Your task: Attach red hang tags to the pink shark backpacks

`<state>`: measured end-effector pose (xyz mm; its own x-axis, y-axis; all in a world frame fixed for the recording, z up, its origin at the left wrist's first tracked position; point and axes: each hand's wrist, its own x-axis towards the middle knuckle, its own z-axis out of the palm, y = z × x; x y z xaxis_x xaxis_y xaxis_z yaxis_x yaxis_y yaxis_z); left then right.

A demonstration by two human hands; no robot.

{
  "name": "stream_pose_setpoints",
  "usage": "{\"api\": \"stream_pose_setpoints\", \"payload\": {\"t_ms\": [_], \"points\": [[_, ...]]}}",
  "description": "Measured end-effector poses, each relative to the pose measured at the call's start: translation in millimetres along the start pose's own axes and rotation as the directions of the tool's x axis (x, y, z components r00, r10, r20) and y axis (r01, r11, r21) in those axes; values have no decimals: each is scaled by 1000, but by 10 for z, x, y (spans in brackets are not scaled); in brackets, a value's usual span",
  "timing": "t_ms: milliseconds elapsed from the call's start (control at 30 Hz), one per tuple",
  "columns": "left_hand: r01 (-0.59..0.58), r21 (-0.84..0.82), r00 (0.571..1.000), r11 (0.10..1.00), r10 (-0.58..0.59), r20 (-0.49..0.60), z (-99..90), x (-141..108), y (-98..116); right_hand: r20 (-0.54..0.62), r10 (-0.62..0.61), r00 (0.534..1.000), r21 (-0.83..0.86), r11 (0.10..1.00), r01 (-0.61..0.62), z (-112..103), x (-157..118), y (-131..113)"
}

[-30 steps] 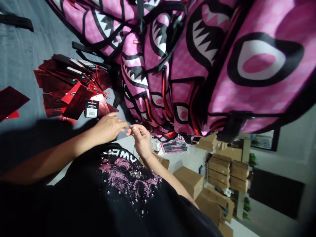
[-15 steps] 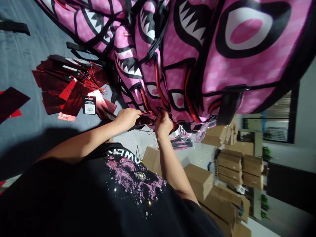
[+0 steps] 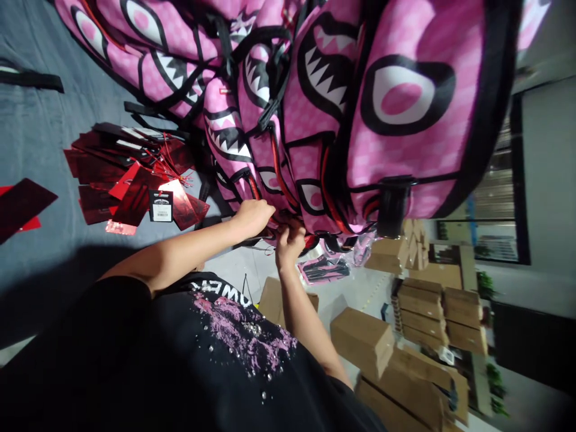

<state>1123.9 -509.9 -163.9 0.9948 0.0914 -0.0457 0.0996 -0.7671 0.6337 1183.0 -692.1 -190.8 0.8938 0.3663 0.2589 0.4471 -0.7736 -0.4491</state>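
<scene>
In the head view, the pink printed bags [image 3: 306, 120] fill the upper middle, rising above the grey surface [image 3: 31, 132]; where one bag ends and the next begins is hard to tell. The left hand [image 3: 254, 217] has its fingers curled against their lower edge, and the right hand [image 3: 291, 245] sits just beside it, fingers bent up to the same edge. Both grips look narrow, but the fingertips are hidden, so I cannot tell whether they close on anything. The bags bulge and crease, so I judge them soft, padded and bulky rather than heavy, with a smooth, slightly slippery fabric that would sag under a loose hold. The black webbing tab [image 3: 393, 207] or the bound seams should be firmer holding places than the printed panels. Near the left forearm, well short of the hands, lie the red tags [image 3: 130, 180] with thin red strings [image 3: 173, 159]; they look light, flat and easily bent, best pinched at an edge, the strings apt to tangle.
</scene>
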Motion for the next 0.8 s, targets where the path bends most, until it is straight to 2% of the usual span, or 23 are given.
{"api": "stream_pose_setpoints", "payload": {"t_ms": [67,133,233,333,433,533,633,733,800], "points": [[-9,43,1000,999,9,0,-71,41,30,-44,71,997,2,997,-71,20,-15,-11],[-6,78,1000,997,7,-12,-137,55,19,-62,89,994,15,996,-88,19,-8,-45],[11,130,999,991,-6,-39,-206,67,-38,-36,108,993,71,992,-106,2,14,-101],[-48,133,999,990,50,-13,-202,134,-49,-17,152,988,89,985,-150,11,27,-131],[-134,83,990,987,130,55,-116,270,18,-31,168,985,76,983,-165,46,51,-157],[-169,26,981,985,165,97,-17,422,92,-22,184,983,-7,983,-184,65,106,-225],[-141,-24,981,990,143,130,10,529,111,32,249,968,-165,957,-240,37,155,-331],[-95,-71,979,993,106,174,-59,563,86,51,289,956,-255,929,-268,-35,142,-423],[-84,-113,971,990,107,213,-143,539,56,41,322,946,-225,926,-305,-103,109,-453]]}}
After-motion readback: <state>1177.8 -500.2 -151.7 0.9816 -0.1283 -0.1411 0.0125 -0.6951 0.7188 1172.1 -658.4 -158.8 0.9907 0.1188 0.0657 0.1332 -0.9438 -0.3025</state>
